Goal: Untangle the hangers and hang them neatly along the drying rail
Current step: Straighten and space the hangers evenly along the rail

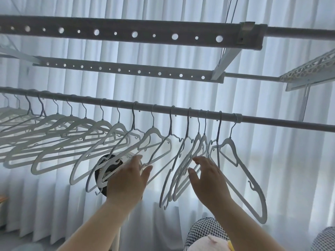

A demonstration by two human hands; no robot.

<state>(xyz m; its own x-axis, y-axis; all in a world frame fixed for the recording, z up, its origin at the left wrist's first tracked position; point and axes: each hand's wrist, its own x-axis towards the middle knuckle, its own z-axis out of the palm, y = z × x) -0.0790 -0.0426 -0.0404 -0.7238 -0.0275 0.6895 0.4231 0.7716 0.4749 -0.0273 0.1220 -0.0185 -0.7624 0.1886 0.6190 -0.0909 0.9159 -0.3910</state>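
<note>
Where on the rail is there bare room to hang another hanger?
Bare rail runs from the last hanger's hook to the right edge. Smaller gaps separate the hooks above the left hand. Crowded: the bunched hangers at the right hand.

Drying rail [272, 121]: running grey and round across the view.
White hangers [85, 120]: hanging by their hooks along the rail, spaced apart at the left.
Bunched hangers [199, 140]: crowding together further right, frames overlapping.
End hanger [243, 169]: hanging rightmost, just beside the bunch.

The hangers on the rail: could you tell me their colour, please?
White hangers, seen in the head view.
</note>
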